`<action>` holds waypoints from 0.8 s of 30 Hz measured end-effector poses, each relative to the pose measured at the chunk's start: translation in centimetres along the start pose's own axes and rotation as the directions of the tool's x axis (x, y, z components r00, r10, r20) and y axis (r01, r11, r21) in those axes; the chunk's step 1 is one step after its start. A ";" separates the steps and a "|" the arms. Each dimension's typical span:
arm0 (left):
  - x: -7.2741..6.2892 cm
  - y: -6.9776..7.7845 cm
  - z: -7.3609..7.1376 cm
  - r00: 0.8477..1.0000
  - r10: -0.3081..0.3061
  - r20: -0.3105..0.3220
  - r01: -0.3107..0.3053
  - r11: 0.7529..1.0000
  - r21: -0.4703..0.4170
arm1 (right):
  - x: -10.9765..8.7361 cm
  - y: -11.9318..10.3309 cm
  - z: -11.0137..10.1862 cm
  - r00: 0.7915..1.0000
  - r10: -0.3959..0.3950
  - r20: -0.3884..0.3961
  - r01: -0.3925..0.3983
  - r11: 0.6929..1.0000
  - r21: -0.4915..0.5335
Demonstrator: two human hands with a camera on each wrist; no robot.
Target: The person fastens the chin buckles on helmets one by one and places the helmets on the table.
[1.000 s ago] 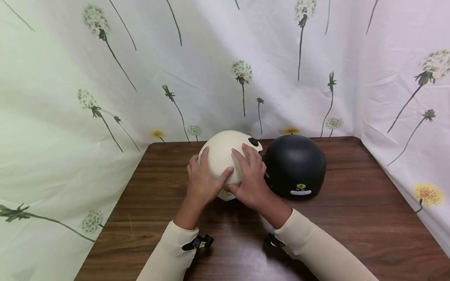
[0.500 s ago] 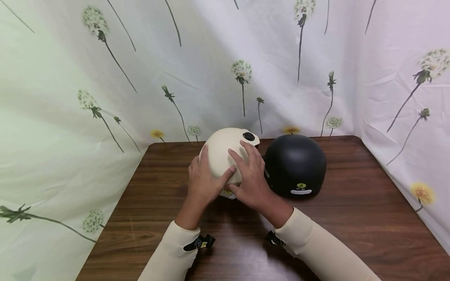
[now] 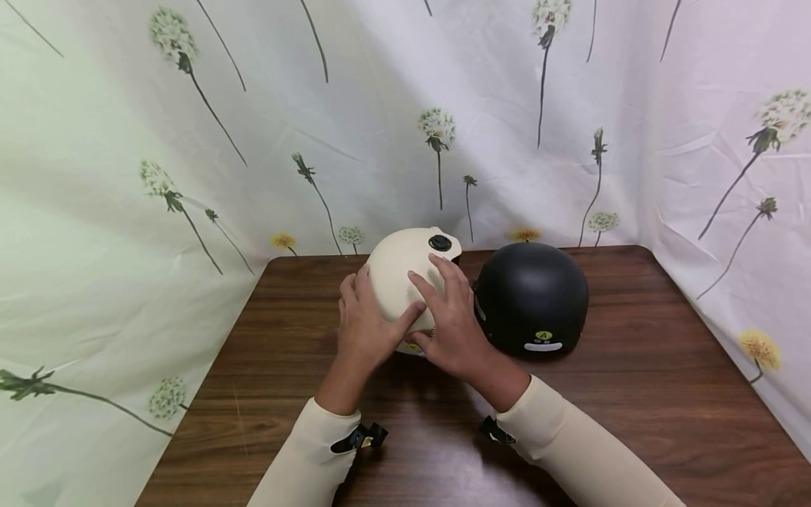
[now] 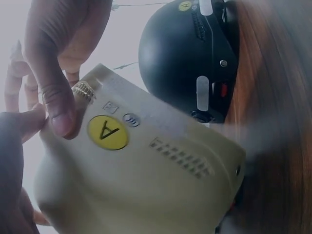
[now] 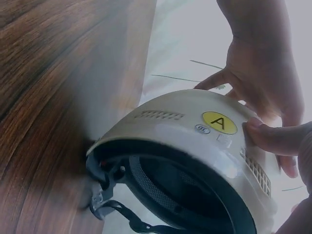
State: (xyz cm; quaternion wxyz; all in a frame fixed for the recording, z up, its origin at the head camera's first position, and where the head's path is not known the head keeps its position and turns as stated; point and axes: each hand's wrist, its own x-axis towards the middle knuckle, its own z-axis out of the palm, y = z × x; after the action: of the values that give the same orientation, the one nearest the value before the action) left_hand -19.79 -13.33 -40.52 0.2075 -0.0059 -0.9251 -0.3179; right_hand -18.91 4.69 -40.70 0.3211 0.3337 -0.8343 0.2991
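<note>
In the head view a cream helmet (image 3: 402, 271) with a black round fitting on its far right side is between both hands. My left hand (image 3: 367, 324) grips its near left side, and my right hand (image 3: 453, 324) grips its near right side. The thumbs lie close together on the shell. From the right wrist view, the cream helmet (image 5: 180, 114) is tilted, with its dark lining and a black chin strap (image 5: 139, 224) showing. A yellow "A" sticker (image 4: 107, 132) marks the shell in the left wrist view. Just right of the right hand stands a black helmet (image 3: 532, 296).
Both helmets are over a dark wood-grain table (image 3: 253, 422), near its back edge. Behind it and at the sides hangs a white cloth (image 3: 380, 105) printed with dandelions. Black straps (image 3: 361, 438) sit at the sleeve cuffs.
Between the hands the cream helmet has turned, its black round fitting shifting left and toward the back. Both hands keep nearly the same place; the black helmet has stayed put.
</note>
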 end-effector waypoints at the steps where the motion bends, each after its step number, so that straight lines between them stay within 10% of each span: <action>1: 0.0 0.0 0.0 1.000 0.003 0.005 -0.003 1.000 0.006 | 0.0 0.0 0.0 1.000 -0.011 -0.004 0.011 1.000 0.007; 24: -0.2 -0.5 0.4 0.999 0.008 0.045 -0.008 1.000 -0.001 | -0.9 0.1 0.2 0.994 -0.109 0.009 0.107 0.990 0.090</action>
State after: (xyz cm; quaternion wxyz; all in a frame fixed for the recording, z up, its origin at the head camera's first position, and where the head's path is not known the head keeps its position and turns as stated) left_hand -19.85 -13.46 -41.18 0.1880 -0.0167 -0.9294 -0.3171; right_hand -18.55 4.93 -41.52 0.3158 0.3945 -0.8029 0.3162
